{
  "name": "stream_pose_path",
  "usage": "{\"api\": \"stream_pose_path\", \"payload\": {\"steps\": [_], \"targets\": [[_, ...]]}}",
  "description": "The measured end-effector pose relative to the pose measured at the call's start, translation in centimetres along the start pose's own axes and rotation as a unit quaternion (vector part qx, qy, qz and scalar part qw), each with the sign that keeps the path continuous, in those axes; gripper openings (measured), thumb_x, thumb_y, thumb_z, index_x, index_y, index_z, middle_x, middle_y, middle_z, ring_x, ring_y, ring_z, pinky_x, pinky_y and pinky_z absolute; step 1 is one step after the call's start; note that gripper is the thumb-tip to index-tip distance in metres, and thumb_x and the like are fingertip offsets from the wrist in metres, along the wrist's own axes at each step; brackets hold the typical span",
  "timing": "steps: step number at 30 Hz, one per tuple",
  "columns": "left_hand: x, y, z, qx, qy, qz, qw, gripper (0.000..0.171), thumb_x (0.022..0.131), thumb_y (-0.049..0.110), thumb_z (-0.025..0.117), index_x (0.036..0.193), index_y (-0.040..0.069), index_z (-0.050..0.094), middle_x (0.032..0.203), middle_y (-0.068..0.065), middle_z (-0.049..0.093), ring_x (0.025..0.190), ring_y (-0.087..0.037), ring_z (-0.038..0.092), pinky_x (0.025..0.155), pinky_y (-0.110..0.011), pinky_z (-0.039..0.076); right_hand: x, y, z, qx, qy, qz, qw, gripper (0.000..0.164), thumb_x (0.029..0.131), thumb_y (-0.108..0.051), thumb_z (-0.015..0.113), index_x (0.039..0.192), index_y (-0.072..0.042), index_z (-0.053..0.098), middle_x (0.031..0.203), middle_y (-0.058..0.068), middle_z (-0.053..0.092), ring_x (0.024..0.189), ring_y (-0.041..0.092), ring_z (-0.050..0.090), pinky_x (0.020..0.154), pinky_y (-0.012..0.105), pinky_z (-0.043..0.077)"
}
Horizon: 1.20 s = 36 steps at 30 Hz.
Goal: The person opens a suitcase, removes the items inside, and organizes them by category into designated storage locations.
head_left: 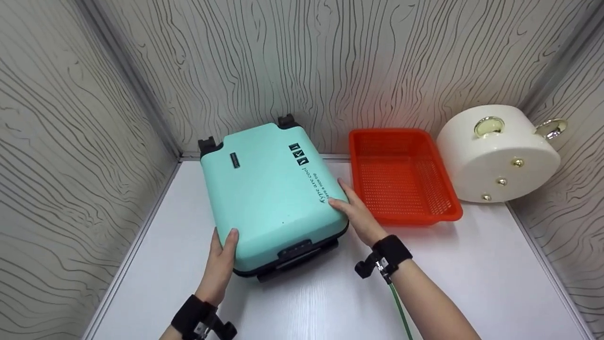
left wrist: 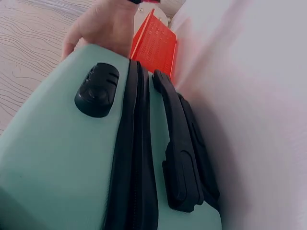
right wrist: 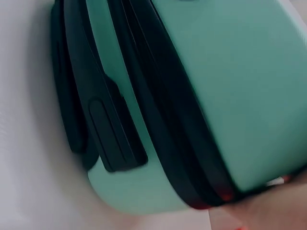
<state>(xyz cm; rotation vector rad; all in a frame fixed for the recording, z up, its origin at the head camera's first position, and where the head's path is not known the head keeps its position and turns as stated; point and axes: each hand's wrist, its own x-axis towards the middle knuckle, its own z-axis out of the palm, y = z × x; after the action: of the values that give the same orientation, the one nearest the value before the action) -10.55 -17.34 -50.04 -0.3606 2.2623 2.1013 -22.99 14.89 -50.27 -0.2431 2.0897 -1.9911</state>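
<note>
A mint-green hard-shell suitcase (head_left: 273, 189) lies on its broad side, slightly turned, its wheels towards the back wall. My left hand (head_left: 221, 259) grips its near left corner, thumb on the top shell and fingers down the side. On the right edge my right hand (head_left: 358, 212) holds it the same way, thumb beside the printed lettering. The near end carries a black combination lock (left wrist: 97, 90) and a black carry handle (left wrist: 180, 148), close over the table. A black zip band (right wrist: 168, 105) runs round the case. The fingers under the case are hidden.
Just right of the suitcase stands a red plastic basket (head_left: 406, 219) with perforated walls. A white round box (head_left: 495, 156) with gold handles and studs leans beside it. Patterned panels (head_left: 330, 61) wall in the white table (head_left: 292, 311). A green cable (head_left: 401, 307) hangs from my right wrist.
</note>
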Motion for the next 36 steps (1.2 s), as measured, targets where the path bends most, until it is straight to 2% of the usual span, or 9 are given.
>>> {"api": "stream_pose_path", "payload": {"steps": [3,6,10,13,19,26,32,36], "targets": [[0.0,0.1,0.3,0.003,0.001,-0.008,1.0000,0.096,0.103,0.064,0.041,0.163,0.015,-0.014,0.163,-0.022,0.014,0.147,-0.038,0.020,0.116,-0.068,0.015,0.6,0.1,-0.6,-0.011,-0.001,0.002,1.000,0.092,0.097,-0.045,0.068,0.166,-0.019,0.013,0.171,0.007,0.009,0.156,0.026,0.006,0.123,0.052,0.009],[0.1,0.2,0.7,0.001,-0.005,-0.003,1.0000,0.096,0.103,0.064,0.040,0.162,0.015,-0.017,0.167,-0.020,0.003,0.152,-0.038,0.010,0.117,-0.068,0.011,0.9,0.1,-1.0,-0.044,0.011,0.001,0.999,0.091,0.098,-0.050,0.066,0.166,-0.018,0.015,0.171,0.009,0.011,0.155,0.029,0.010,0.123,0.052,0.014],[0.1,0.2,1.0,0.001,-0.014,0.009,0.9999,0.093,0.104,0.062,0.039,0.162,0.018,-0.019,0.169,-0.012,-0.012,0.154,-0.032,-0.005,0.119,-0.064,0.007,1.4,-0.2,-1.2,-0.105,0.039,-0.002,0.994,0.089,0.098,-0.057,0.062,0.165,-0.017,0.020,0.169,0.011,0.017,0.154,0.032,0.017,0.121,0.053,0.019],[0.2,0.3,1.2,0.001,-0.014,0.009,0.9999,0.092,0.105,0.061,0.039,0.162,0.018,-0.019,0.169,-0.009,-0.015,0.154,-0.029,-0.010,0.121,-0.060,0.005,1.7,-0.6,-1.2,-0.129,0.047,0.001,0.991,0.089,0.098,-0.061,0.059,0.165,-0.016,0.023,0.168,0.013,0.020,0.153,0.034,0.019,0.121,0.054,0.021],[0.9,0.6,1.5,-0.018,-0.014,0.021,0.9995,0.093,0.106,0.058,0.041,0.162,0.013,-0.018,0.169,-0.009,-0.015,0.154,-0.028,-0.012,0.122,-0.058,0.004,2.3,-0.8,-1.1,-0.119,0.062,0.008,0.991,0.083,0.100,-0.060,0.055,0.164,-0.015,0.027,0.166,0.014,0.026,0.151,0.032,0.026,0.119,0.050,0.025],[1.7,0.9,2.2,-0.029,-0.002,0.048,0.9984,0.088,0.107,0.055,0.041,0.164,0.014,-0.011,0.170,-0.008,-0.007,0.155,-0.025,-0.005,0.122,-0.055,0.007,2.7,-0.9,-1.2,-0.119,0.071,0.011,0.990,0.080,0.103,-0.059,0.050,0.164,-0.013,0.025,0.166,0.015,0.027,0.149,0.032,0.028,0.118,0.051,0.026],[0.6,0.3,3.4,-0.022,-0.010,0.057,0.9981,0.087,0.108,0.053,0.040,0.162,0.015,-0.017,0.170,-0.006,-0.013,0.154,-0.023,-0.010,0.123,-0.053,0.003,2.6,-0.7,-1.6,-0.125,0.072,0.013,0.989,0.079,0.104,-0.059,0.045,0.165,-0.016,0.020,0.168,0.015,0.021,0.152,0.034,0.020,0.120,0.055,0.019],[0.0,0.0,3.4,-0.035,-0.008,0.055,0.9978,0.088,0.108,0.051,0.042,0.162,0.016,-0.018,0.170,-0.006,-0.013,0.154,-0.023,-0.010,0.123,-0.052,0.003,2.4,-0.8,-1.4,-0.136,0.068,0.002,0.988,0.081,0.104,-0.059,0.045,0.165,-0.014,0.017,0.168,0.016,0.018,0.153,0.033,0.018,0.120,0.055,0.018]]}}
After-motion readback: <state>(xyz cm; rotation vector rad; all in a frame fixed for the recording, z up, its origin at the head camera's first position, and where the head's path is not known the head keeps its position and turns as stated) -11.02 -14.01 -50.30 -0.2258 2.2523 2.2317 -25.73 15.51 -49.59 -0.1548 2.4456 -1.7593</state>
